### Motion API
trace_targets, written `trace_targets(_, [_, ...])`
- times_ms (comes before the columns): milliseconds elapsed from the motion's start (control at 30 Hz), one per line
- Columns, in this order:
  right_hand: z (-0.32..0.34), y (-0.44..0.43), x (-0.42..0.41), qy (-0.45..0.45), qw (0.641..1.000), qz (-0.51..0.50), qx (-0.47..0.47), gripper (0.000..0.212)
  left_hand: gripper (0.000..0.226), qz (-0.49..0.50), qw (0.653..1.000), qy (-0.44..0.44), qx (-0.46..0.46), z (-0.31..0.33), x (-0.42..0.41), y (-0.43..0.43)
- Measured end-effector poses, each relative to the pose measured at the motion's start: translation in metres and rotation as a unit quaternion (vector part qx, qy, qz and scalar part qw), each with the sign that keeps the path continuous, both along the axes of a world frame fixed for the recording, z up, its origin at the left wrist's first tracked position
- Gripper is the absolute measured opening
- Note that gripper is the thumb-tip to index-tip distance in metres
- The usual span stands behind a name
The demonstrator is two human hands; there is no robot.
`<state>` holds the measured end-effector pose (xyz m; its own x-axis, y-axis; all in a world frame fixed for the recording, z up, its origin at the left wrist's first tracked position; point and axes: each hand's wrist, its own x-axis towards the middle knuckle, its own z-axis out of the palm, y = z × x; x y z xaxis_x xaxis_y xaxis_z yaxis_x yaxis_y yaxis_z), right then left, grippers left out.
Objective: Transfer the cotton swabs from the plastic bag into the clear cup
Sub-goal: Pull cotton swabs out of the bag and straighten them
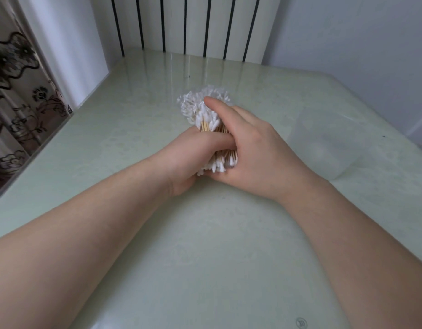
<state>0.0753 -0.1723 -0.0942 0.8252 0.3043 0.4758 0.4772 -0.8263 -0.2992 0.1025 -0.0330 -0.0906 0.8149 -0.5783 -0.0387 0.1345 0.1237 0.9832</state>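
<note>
- A glossy pale-green table (205, 257) fills the foreground, catching soft light at its far edge.
- A white ribbed radiator (195, 24) stands behind it.
- A floral curtain (15, 91) hangs at left, with a plain pale wall (359, 43) at right.

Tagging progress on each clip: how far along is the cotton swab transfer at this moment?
Done: nothing yet; the clear cup, right of the hands, looks empty. In hand: left hand and right hand both grip the cotton swabs as one bundle, its far tips seemingly inside the crinkled plastic bag. Left: free the bundle from the bag and put it in the cup.
</note>
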Motion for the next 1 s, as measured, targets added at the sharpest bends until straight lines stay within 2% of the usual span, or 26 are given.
trace_targets(100, [0.002,-0.001,-0.002,0.070,0.997,0.011,-0.001,0.116,0.019,-0.004,0.999,0.029,-0.021,0.000,-0.001,0.000])
trace_targets(167, [0.002,0.000,-0.002,0.082,0.997,0.008,-0.002,0.119,0.018,-0.006,0.999,0.039,-0.023,0.000,-0.001,0.000])
trace_targets(300, [-0.001,0.002,-0.001,-0.014,1.000,-0.004,0.021,0.087,0.017,-0.012,1.000,0.004,0.006,-0.001,0.001,0.001])
trace_targets(333, [0.000,0.002,-0.001,-0.016,1.000,-0.002,0.025,0.085,0.018,-0.014,1.000,0.001,0.007,-0.001,0.002,0.001])
trace_targets(500, [0.008,-0.009,-0.007,0.120,0.993,0.002,0.016,0.114,0.018,-0.030,0.998,0.058,-0.024,0.001,0.003,0.003])
trace_targets(667, [0.010,-0.009,-0.008,0.083,0.996,-0.014,0.031,0.105,0.012,-0.048,0.997,0.062,-0.016,0.002,0.004,0.006])
trace_targets(800, [0.009,-0.010,-0.009,0.123,0.991,0.003,0.058,0.122,0.014,-0.029,0.997,0.068,-0.026,-0.001,0.005,0.005])
trace_targets(867, [0.007,-0.009,-0.009,0.105,0.991,0.001,0.078,0.117,0.009,-0.036,0.997,0.065,-0.023,-0.001,0.006,0.005])
trace_targets(1000, [0.004,-0.007,-0.006,0.031,0.996,-0.009,0.081,0.092,0.013,-0.035,0.998,0.055,-0.023,-0.002,0.007,0.004])
